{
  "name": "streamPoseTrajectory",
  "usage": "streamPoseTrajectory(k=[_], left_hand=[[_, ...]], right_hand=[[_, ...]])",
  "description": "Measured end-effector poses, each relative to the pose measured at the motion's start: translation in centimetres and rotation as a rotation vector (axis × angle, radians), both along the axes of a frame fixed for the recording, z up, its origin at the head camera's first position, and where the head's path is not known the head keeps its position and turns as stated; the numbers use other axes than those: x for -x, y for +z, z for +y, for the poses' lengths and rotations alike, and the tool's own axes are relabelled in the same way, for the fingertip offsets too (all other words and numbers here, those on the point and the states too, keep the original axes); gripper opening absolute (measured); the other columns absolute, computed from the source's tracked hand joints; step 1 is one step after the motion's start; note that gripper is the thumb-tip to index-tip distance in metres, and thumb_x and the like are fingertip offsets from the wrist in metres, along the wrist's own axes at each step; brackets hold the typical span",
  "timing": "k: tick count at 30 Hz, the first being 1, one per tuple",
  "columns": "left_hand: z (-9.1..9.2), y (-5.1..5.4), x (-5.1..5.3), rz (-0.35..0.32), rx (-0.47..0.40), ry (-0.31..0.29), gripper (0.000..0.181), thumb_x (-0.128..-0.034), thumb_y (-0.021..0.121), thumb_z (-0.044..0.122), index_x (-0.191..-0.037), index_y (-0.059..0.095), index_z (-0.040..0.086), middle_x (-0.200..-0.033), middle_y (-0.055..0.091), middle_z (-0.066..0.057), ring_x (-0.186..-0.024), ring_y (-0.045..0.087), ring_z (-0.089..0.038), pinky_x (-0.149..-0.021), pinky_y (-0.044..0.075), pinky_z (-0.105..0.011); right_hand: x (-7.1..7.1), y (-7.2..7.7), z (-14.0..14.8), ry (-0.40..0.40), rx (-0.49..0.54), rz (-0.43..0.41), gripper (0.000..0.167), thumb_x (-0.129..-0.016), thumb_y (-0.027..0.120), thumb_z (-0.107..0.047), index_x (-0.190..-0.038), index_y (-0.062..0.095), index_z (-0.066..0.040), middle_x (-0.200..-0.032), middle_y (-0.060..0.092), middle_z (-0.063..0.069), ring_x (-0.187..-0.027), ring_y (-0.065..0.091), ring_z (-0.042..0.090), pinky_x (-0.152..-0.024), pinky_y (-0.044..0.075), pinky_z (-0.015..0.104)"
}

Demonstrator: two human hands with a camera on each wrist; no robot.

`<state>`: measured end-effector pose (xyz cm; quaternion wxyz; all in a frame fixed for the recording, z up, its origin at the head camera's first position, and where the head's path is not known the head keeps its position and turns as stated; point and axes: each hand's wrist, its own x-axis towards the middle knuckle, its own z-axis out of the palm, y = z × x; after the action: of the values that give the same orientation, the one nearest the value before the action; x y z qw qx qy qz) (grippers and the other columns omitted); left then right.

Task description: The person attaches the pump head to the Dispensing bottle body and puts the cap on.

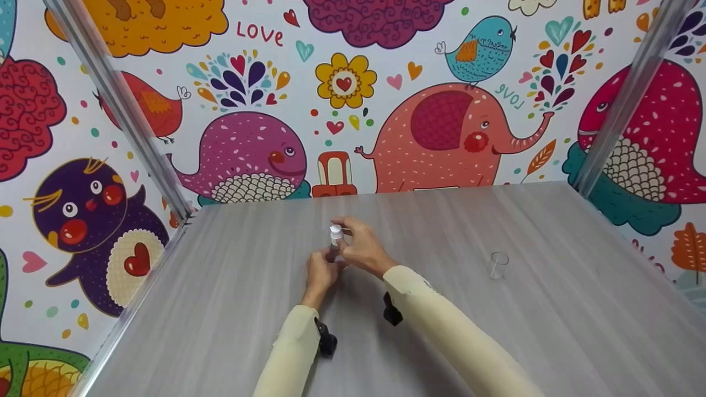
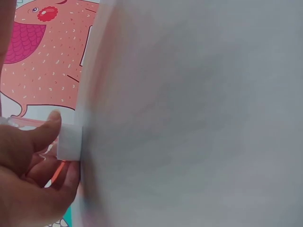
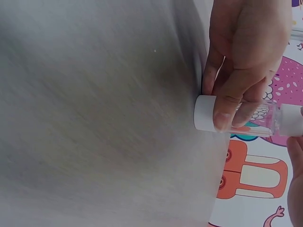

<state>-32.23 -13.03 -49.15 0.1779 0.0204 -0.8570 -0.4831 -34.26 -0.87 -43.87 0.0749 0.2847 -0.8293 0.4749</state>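
Observation:
A small clear pump bottle (image 3: 258,118) with a white base and a white top (image 1: 336,231) stands upright on the table. My left hand (image 1: 321,274) grips its lower part, thumb and fingers around it just above the white base (image 2: 69,142). From the right, my right hand (image 1: 364,246) holds the white top between thumb and fingers. In the right wrist view only part of that right hand (image 3: 297,163) shows, at the right edge, touching the white collar. The bottle's base is hidden behind my left hand in the head view.
A small clear open cylinder (image 1: 498,266) stands on the grey wood-look table (image 1: 231,286), right of my hands. Printed wall panels (image 1: 342,127) with cartoon animals enclose the back and sides. Metal posts (image 1: 132,127) rise at the table's back corners.

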Motion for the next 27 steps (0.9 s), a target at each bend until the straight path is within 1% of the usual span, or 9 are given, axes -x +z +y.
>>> streamPoseTrajectory(k=[1,5,11,14,17,21,23,24,27], left_hand=[[0.0,0.0,0.04,-0.002,-0.005,-0.001,0.02,-0.075,0.074,-0.004,-0.095,0.076,-0.002,-0.091,0.077,-0.018,-0.075,0.059,-0.02,-0.073,0.052,-0.036],[0.04,0.01,0.12,-0.001,-0.002,0.003,0.019,-0.0757,0.074,-0.003,-0.095,0.076,-0.002,-0.092,0.077,-0.017,-0.079,0.063,-0.022,-0.076,0.053,-0.037],[0.01,0.04,0.12,-0.011,0.012,0.019,0.016,-0.0744,0.079,0.001,-0.09,0.076,-0.001,-0.081,0.073,-0.015,-0.073,0.053,-0.018,-0.073,0.049,-0.036],[-0.01,0.03,0.12,-0.012,0.011,0.017,0.016,-0.0742,0.08,0.002,-0.089,0.076,-0.002,-0.078,0.072,-0.014,-0.071,0.051,-0.017,-0.07,0.047,-0.034],[-0.04,-0.06,0.12,-0.015,0.007,0.007,0.016,-0.0747,0.079,0.002,-0.09,0.076,-0.003,-0.08,0.073,-0.016,-0.071,0.054,-0.018,-0.069,0.047,-0.034],[-0.1,-0.11,0.13,-0.008,-0.011,-0.009,0.02,-0.0747,0.079,0.001,-0.093,0.076,-0.004,-0.089,0.076,-0.019,-0.08,0.065,-0.025,-0.074,0.052,-0.038],[-0.08,-0.1,0.12,0.005,-0.008,-0.013,0.021,-0.0741,0.079,0.0,-0.094,0.075,-0.005,-0.09,0.076,-0.02,-0.081,0.067,-0.026,-0.074,0.053,-0.039],[-0.08,-0.1,0.11,0.012,-0.005,-0.012,0.021,-0.0736,0.079,0.0,-0.093,0.075,-0.006,-0.088,0.076,-0.02,-0.08,0.066,-0.025,-0.074,0.053,-0.038],[-0.04,-0.13,0.07,0.011,-0.005,-0.011,0.017,-0.0736,0.079,-0.002,-0.089,0.074,-0.007,-0.078,0.072,-0.016,-0.07,0.057,-0.019,-0.067,0.048,-0.034]], right_hand=[[0.01,-0.03,0.0,0.003,-0.003,0.0,0.042,-0.092,0.06,0.002,-0.134,0.057,0.0,-0.134,0.062,0.018,-0.126,0.061,0.029,-0.108,0.047,0.04],[0.14,-0.16,-0.03,0.001,0.001,0.007,0.04,-0.092,0.059,0.006,-0.132,0.059,0.001,-0.13,0.064,0.018,-0.123,0.063,0.028,-0.105,0.049,0.039],[0.33,-0.14,-0.05,-0.015,0.01,0.006,0.039,-0.092,0.061,0.007,-0.13,0.06,0.0,-0.127,0.067,0.017,-0.12,0.065,0.028,-0.101,0.051,0.038],[0.26,-0.11,-0.02,-0.025,-0.001,-0.005,0.039,-0.092,0.062,0.005,-0.131,0.06,0.0,-0.127,0.067,0.017,-0.119,0.066,0.028,-0.1,0.052,0.038],[0.23,-0.11,0.03,-0.036,-0.011,-0.006,0.038,-0.092,0.064,0.003,-0.13,0.06,0.001,-0.125,0.067,0.016,-0.117,0.066,0.027,-0.1,0.052,0.037],[0.2,-0.11,0.08,-0.043,-0.013,-0.004,0.037,-0.091,0.066,0.001,-0.128,0.06,0.001,-0.122,0.068,0.016,-0.115,0.067,0.026,-0.098,0.054,0.036],[0.21,-0.13,0.11,-0.047,-0.018,0.004,0.037,-0.091,0.067,0.0,-0.127,0.061,0.001,-0.121,0.068,0.016,-0.113,0.067,0.025,-0.098,0.054,0.036],[0.21,-0.14,0.12,-0.049,-0.022,0.006,0.038,-0.091,0.068,-0.001,-0.127,0.061,0.001,-0.121,0.068,0.015,-0.113,0.067,0.025,-0.098,0.054,0.036],[0.2,-0.15,0.18,-0.064,-0.038,0.014,0.041,-0.09,0.071,-0.004,-0.129,0.06,0.0,-0.123,0.068,0.015,-0.114,0.067,0.024,-0.1,0.053,0.037]])
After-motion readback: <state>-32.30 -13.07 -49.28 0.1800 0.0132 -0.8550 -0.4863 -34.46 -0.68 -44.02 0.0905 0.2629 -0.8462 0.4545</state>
